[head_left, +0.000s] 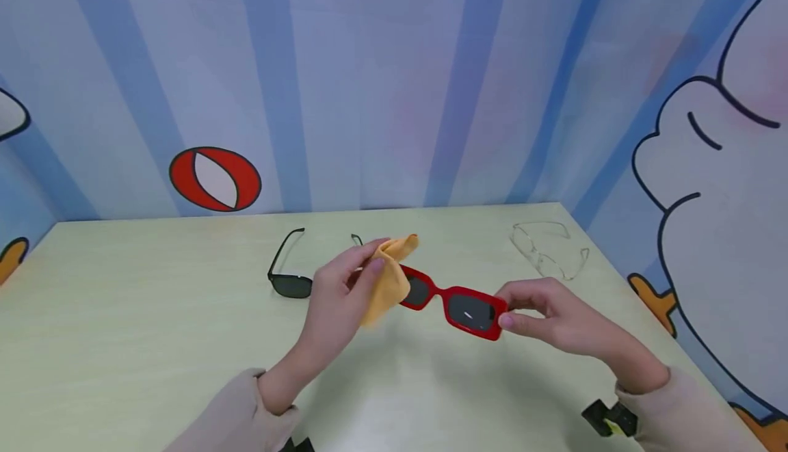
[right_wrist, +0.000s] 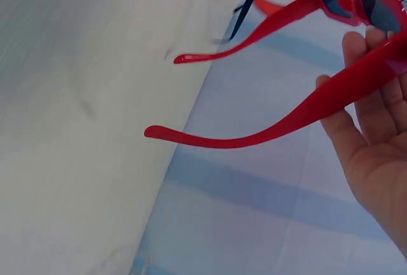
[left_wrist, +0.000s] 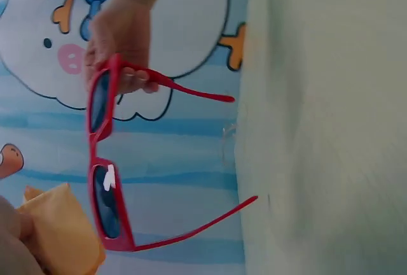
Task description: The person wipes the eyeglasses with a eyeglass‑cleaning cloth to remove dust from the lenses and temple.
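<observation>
Red-framed sunglasses (head_left: 472, 310) with dark lenses hang above the table, their temples unfolded. My right hand (head_left: 557, 315) pinches them at the outer corner of one lens, thumb in front. In my left hand (head_left: 345, 281) a yellow-orange cloth (head_left: 389, 281) is pinched between thumb and fingers. The cloth is next to the other lens and hides part of that side in the head view. From the left wrist view, the cloth (left_wrist: 60, 230) appears apart from the red sunglasses (left_wrist: 108, 205). Both temples show in the right wrist view, one of them (right_wrist: 267, 132) along the right fingers.
Black sunglasses (head_left: 292, 286) lie on the table (head_left: 154, 329) behind my left hand, which partly covers them. Clear-framed glasses (head_left: 544, 257) lie at the back right. A printed curtain (head_left: 382, 96) rises behind the table and along its right side.
</observation>
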A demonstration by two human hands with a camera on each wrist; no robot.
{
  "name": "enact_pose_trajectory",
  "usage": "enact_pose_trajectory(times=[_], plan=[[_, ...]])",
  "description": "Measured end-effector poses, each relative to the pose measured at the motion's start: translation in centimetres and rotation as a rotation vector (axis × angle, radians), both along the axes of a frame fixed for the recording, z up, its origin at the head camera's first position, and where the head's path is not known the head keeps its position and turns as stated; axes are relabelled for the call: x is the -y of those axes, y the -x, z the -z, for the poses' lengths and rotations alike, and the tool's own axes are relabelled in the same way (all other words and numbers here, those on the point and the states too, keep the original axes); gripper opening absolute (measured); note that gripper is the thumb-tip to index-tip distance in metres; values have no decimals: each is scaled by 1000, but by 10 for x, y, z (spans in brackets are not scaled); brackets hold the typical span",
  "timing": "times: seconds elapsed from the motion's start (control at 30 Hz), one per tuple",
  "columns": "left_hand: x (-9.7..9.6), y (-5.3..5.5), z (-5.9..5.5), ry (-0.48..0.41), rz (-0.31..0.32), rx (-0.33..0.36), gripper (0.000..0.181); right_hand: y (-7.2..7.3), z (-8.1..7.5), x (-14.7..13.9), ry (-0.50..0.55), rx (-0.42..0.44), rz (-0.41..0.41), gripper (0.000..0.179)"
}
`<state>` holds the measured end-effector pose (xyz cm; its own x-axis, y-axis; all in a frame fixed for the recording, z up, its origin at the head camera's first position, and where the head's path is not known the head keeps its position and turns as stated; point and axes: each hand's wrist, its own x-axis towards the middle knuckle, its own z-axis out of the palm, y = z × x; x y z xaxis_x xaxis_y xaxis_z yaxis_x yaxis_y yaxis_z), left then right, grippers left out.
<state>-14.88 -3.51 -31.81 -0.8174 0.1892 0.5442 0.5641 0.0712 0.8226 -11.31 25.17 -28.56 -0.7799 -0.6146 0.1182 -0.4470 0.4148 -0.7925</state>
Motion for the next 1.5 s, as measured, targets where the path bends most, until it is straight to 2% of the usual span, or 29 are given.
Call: enact_pose_trajectory(times=[0.07, 0.13, 0.2, 0.3, 0.4, 0.53, 0.67, 0.93, 1.03, 1.13, 1.3, 1.4, 1.5], plan=[[-2, 0, 2, 126, -106, -308, 33, 2, 3, 11, 68, 47, -12, 10], [-5, 1, 5, 228, -188, -564, 36, 3, 5, 20, 131, 91, -31, 12], [-6, -1, 8, 320, -218, -717, 41, 4, 7, 27, 178, 123, -42, 14], [-7, -5, 11, 440, -222, -842, 45, 4, 8, 36, 223, 155, -34, 17], [-7, -10, 13, 537, -230, -883, 49, 2, 7, 44, 250, 156, -2, 20], [-5, -13, 12, 581, -254, -901, 51, -1, 7, 50, 287, 167, 48, 22], [-4, -14, 10, 564, -280, -936, 49, -6, 7, 56, 320, 182, 96, 25], [-3, -16, 6, 533, -333, -1039, 32, -16, 5, 69, 404, 155, 155, 24], [-2, -17, 5, 551, -336, -1040, 32, -18, 5, 70, 410, 166, 174, 26], [-4, -19, 5, 549, -341, -1073, 29, -18, 5, 71, 424, 170, 177, 27], [-14, -24, 5, 527, -340, -1176, 22, -14, 7, 72, 471, 129, 170, 29], [-19, -26, 5, 506, -325, -1196, 22, -13, 7, 71, 488, 107, 162, 29], [-21, -27, 5, 490, -304, -1185, 23, -12, 7, 70, 492, 87, 153, 28]])
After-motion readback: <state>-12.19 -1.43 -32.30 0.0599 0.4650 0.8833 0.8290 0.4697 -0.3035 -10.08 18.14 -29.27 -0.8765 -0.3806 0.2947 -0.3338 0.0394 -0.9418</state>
